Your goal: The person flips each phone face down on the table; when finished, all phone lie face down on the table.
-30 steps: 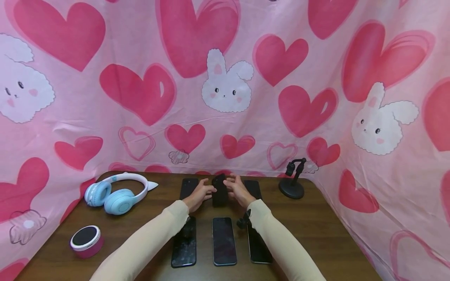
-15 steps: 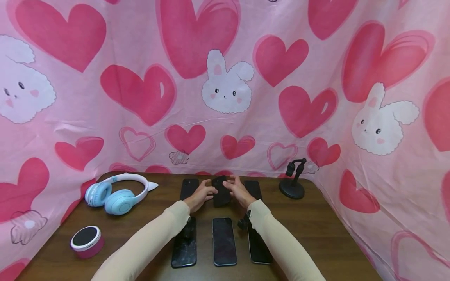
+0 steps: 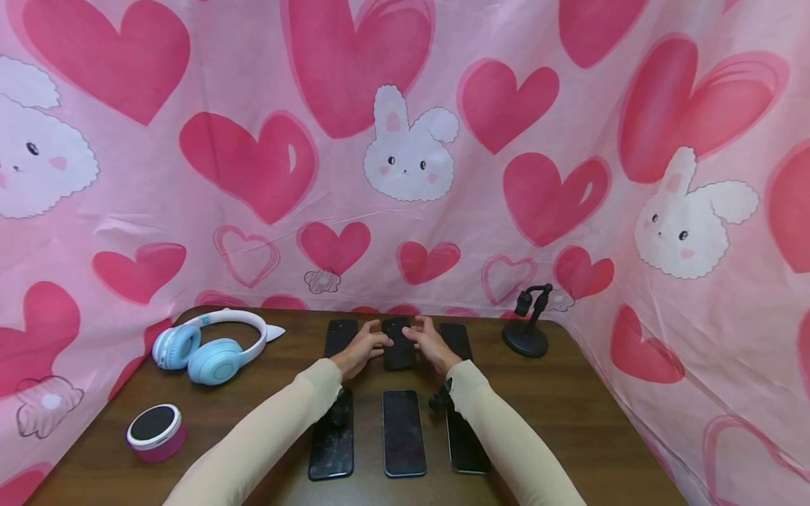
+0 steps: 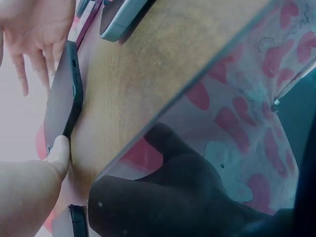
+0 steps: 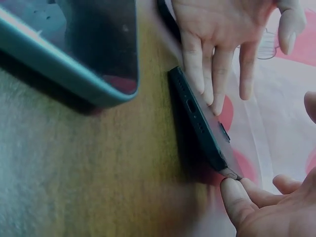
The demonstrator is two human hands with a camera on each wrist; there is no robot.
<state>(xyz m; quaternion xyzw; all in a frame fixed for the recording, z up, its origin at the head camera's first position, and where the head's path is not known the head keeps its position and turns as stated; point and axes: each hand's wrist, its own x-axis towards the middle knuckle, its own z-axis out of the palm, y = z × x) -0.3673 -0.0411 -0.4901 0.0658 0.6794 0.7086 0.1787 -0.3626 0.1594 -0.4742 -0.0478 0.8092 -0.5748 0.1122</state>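
A black smartphone (image 3: 399, 353) lies back up in the middle of the far row, its camera bump away from me. My left hand (image 3: 361, 350) holds its left edge by the fingertips; in the left wrist view, one digit touches the side of the smartphone (image 4: 61, 101). My right hand (image 3: 434, 346) is at the opposite edge. The right wrist view has right fingertips (image 5: 237, 192) pinching the edge of the smartphone (image 5: 203, 126), whose charging port faces the camera. Two more black phones flank it: a left one (image 3: 340, 337) and a right one (image 3: 455, 339), partly covered by my hands.
Nearer me lie a left phone (image 3: 332, 450), a middle phone (image 3: 403, 436) and a right phone (image 3: 468, 450), the outer two partly under my wrists. Blue-and-white headphones (image 3: 218, 355) and a pink round speaker (image 3: 157, 434) stand left, a black stand (image 3: 526, 339) right. A heart-patterned curtain (image 3: 405, 246) encloses the brown table (image 3: 569, 422).
The middle far smartphone was raised and tilted between my hands; it has come down, turned slightly and now lies flat, in line with its neighbours. Both hands stay beside it.
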